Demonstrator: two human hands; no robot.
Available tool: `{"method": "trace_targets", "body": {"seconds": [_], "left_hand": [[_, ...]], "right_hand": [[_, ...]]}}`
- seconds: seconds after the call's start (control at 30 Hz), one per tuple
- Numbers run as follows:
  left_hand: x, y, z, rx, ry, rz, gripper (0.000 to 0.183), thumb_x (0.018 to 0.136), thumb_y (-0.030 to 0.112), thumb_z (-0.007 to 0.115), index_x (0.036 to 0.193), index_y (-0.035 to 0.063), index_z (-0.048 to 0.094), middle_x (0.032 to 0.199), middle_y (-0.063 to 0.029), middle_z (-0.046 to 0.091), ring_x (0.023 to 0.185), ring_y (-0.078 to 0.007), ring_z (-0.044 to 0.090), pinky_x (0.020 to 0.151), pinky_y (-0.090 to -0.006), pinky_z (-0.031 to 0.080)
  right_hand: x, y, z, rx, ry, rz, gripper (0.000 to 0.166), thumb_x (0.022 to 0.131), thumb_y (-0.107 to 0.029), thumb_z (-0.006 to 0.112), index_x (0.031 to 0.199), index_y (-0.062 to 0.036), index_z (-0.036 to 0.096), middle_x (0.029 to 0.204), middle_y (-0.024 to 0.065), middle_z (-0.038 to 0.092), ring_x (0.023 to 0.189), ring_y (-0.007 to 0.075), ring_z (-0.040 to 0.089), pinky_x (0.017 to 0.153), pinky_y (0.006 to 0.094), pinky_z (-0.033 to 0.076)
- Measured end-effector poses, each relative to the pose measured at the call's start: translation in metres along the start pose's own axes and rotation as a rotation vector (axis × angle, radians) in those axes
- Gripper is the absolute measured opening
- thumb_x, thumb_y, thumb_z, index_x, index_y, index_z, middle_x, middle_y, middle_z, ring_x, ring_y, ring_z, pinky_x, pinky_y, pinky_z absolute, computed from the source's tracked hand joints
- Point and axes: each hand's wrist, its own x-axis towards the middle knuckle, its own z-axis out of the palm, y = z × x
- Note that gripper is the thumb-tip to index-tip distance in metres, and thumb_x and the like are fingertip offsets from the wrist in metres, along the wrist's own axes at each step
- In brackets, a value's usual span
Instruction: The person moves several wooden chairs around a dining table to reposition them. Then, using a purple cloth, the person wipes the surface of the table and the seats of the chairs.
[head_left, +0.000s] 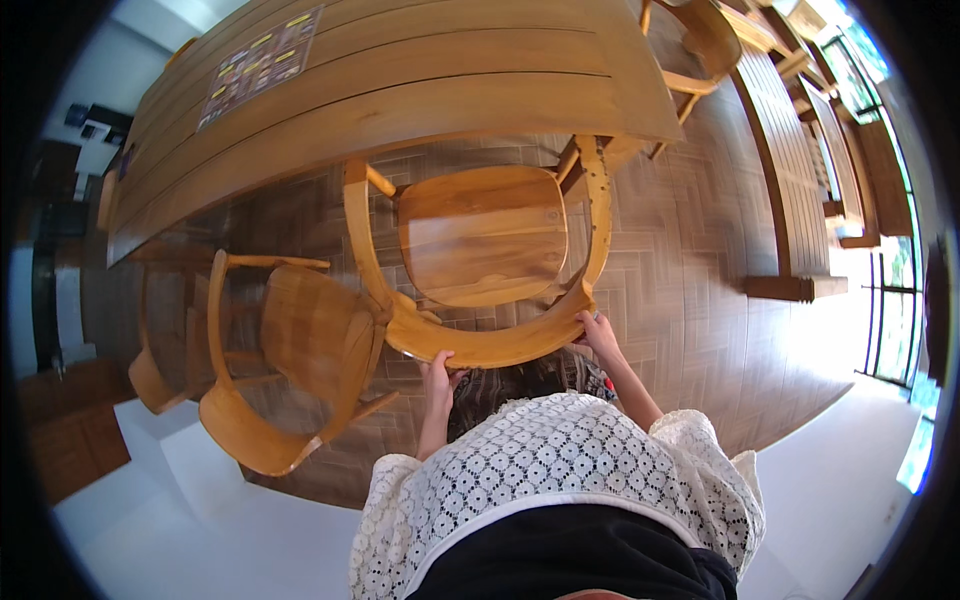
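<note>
Right before me stands a wooden armchair (484, 232) with a curved back rail (495, 347). Its seat is glossy and bare, and its front ends lie close to the edge of a slatted wooden table (465, 105). My left hand (441, 375) grips the left part of the back rail, thumb on top and fingers beneath. At the rail's right end, my right hand (598, 334) holds it in the same way. Small dark marks dot the right armrest (598, 195).
To the left stands a similar chair (300, 337), with another (154, 375) beyond it. A printed sheet with pictures (259, 64) lies on the table. At the far right are a slatted bench (787, 172) and windows (892, 307). Another chair (694, 45) stands past the table's right end.
</note>
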Motion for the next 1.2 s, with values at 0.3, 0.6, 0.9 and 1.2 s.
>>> {"method": "trace_targets", "body": {"seconds": [0.3, 0.6, 0.9, 1.2], "left_hand": [[0.045, 0.029, 0.023, 0.016, -0.189, 0.084, 0.028, 0.074, 0.008, 0.052, 0.099, 0.0020, 0.042, 0.094, -0.0114, 0.051, 0.081, -0.0251, 0.059, 0.060, -0.0387, 0.056], [0.112, 0.097, 0.068, 0.035, -0.309, 0.041, 0.027, 0.082, 0.016, 0.052, 0.096, -0.0047, 0.042, 0.082, -0.0131, 0.054, 0.054, -0.0138, 0.053, 0.064, -0.0413, 0.057], [0.182, 0.136, 0.139, -0.005, -0.426, 0.056, 0.042, 0.083, 0.034, 0.053, 0.099, -0.0031, 0.041, 0.075, -0.0086, 0.052, 0.041, -0.0087, 0.042, 0.066, -0.0397, 0.056], [0.202, 0.135, 0.204, 0.034, -0.319, 0.064, 0.080, 0.079, 0.058, 0.041, 0.120, -0.0082, 0.026, 0.060, -0.0016, 0.045, 0.036, -0.0052, 0.032, 0.068, -0.0379, 0.056]], "right_hand": [[0.028, -0.035, 0.011, 0.142, -0.007, -0.082, 0.039, 0.082, -0.030, 0.048, 0.099, 0.0049, 0.047, 0.091, 0.0163, 0.056, 0.076, 0.0231, 0.061, 0.067, 0.0307, 0.052], [0.078, -0.088, 0.036, 0.208, -0.031, -0.181, 0.057, 0.085, -0.047, 0.042, 0.104, 0.0060, 0.047, 0.091, 0.0172, 0.056, 0.078, 0.0252, 0.061, 0.069, 0.0311, 0.051], [0.158, -0.154, 0.051, 0.211, 0.220, -0.225, 0.076, 0.078, -0.067, 0.032, 0.102, 0.0037, 0.046, 0.079, 0.0148, 0.055, 0.067, 0.0229, 0.061, 0.063, 0.0309, 0.050], [0.203, -0.205, 0.051, 0.487, 0.396, -0.199, 0.090, 0.077, -0.072, 0.015, 0.117, 0.0051, 0.041, 0.105, 0.0171, 0.051, 0.093, 0.0243, 0.050, 0.080, 0.0359, 0.039]]}}
